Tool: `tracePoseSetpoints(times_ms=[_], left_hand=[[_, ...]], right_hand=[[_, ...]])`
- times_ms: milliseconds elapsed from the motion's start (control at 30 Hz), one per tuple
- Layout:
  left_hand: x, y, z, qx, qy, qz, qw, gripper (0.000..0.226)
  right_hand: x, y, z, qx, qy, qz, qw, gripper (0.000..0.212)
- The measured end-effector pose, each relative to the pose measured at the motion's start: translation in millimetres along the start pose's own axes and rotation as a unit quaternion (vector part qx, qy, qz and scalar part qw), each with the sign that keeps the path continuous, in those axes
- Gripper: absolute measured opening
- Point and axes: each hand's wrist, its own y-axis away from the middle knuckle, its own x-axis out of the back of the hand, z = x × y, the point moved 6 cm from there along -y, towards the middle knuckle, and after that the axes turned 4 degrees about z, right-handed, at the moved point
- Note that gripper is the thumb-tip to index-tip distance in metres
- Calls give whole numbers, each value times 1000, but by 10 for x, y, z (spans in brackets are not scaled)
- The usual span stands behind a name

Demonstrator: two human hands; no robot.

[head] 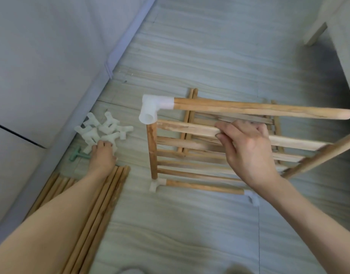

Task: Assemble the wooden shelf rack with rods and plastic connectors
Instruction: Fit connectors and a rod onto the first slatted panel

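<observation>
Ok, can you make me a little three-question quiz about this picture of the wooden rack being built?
1. True or false: the right hand grips a slat of the shelf panel.
2. Where does the left hand reach? A) pile of plastic connectors B) bundle of rods C) green tool
3. Fill in: the elbow connector at the panel's top corner holds a rod in one socket; its other socket is ____.

Key: 1 true; 2 A; 3 empty.
</observation>
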Motion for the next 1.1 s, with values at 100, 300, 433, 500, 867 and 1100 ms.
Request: tracePoseSetpoints(times_ms=[100, 300, 433, 500, 867, 1100], left_hand=[[127, 76, 123, -30, 65, 39, 997, 30], [1004, 731, 374, 48, 357, 166, 918, 36], [1781, 1217, 573, 31, 502, 216, 837, 31], [2166, 1479, 766, -15, 545, 222, 808, 21], [2106, 2525, 2061, -268, 421, -12, 867, 19], [2120, 2583, 2132, -297, 357, -17, 885, 19]], right_hand=[[5, -8, -5, -4, 4, -11, 1000, 19], [69, 47, -32, -41, -10, -45, 998, 19], [117, 193, -124, -34, 0, -94, 995, 33], [115, 313, -154, -27, 8, -137, 990, 45], [435, 839, -371, -34, 15, -210, 977, 55], [1030, 1043, -280, -237, -318, -36, 917, 22]])
